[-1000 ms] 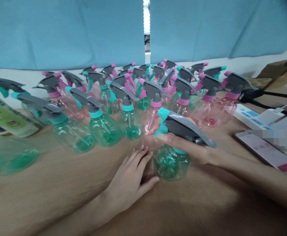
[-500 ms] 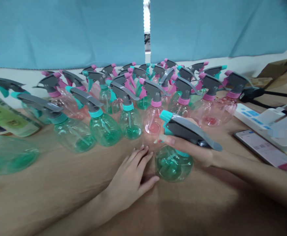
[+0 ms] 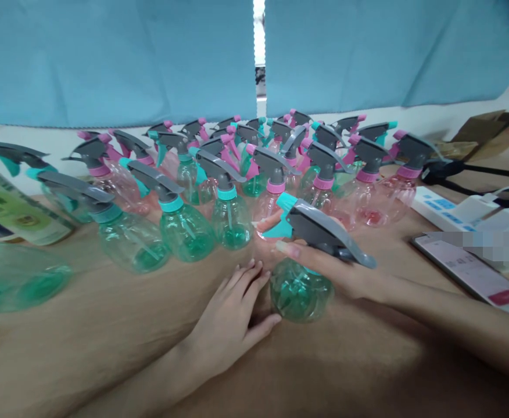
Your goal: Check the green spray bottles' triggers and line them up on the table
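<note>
In the head view, my right hand (image 3: 339, 268) is wrapped around the neck of a green spray bottle (image 3: 300, 296) with a grey and teal spray head. Its nozzle points up and to the left, and the teal trigger shows in front of my fingers. My left hand (image 3: 230, 316) lies palm down on the wooden table (image 3: 119, 331), fingers stretched out, close to the left side of that bottle. Behind my hands stand more green spray bottles, the nearest a teal-collared one (image 3: 232, 223), beside a pink spray bottle (image 3: 268, 203).
Several pink and green spray bottles crowd the back of the table below a blue curtain (image 3: 106, 64). To the right lie a phone (image 3: 459, 267), a white power strip (image 3: 437, 206) with plugs and black cables. A clear green bottle body (image 3: 23, 273) and a green-labelled package (image 3: 23, 209) are at left.
My right hand has shifted slightly left with the spray bottle, and more of its teal trigger shows. My left hand has stayed in place.
</note>
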Demonstrator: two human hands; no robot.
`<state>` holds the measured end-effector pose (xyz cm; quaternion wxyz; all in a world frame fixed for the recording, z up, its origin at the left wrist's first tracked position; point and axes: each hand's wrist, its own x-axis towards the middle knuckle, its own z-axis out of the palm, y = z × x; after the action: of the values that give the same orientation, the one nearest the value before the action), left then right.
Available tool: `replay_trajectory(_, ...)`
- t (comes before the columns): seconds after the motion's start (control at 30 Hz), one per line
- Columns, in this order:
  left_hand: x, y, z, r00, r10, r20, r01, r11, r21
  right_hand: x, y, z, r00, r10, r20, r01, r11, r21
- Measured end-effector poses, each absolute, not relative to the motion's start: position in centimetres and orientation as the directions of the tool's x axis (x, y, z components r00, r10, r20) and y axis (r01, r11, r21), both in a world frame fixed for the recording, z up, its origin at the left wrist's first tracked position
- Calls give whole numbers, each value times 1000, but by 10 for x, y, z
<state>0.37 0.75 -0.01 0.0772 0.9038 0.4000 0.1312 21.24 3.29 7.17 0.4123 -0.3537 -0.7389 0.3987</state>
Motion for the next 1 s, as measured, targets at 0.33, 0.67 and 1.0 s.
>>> replay_trajectory(0.33,5,7,2,649,747,143,714,-664,223,211,32,73,-402,853,331,185,430,-884)
replay_trajectory(0.67,4,8,2,657,741,140,714,-671,200,212,33,74,-415,855,312,154,404,-902)
replay_trajectory(1.0,4,7,0,656,736,171,705,-677,210,213,35,79,-476,818,322,120,423,-898)
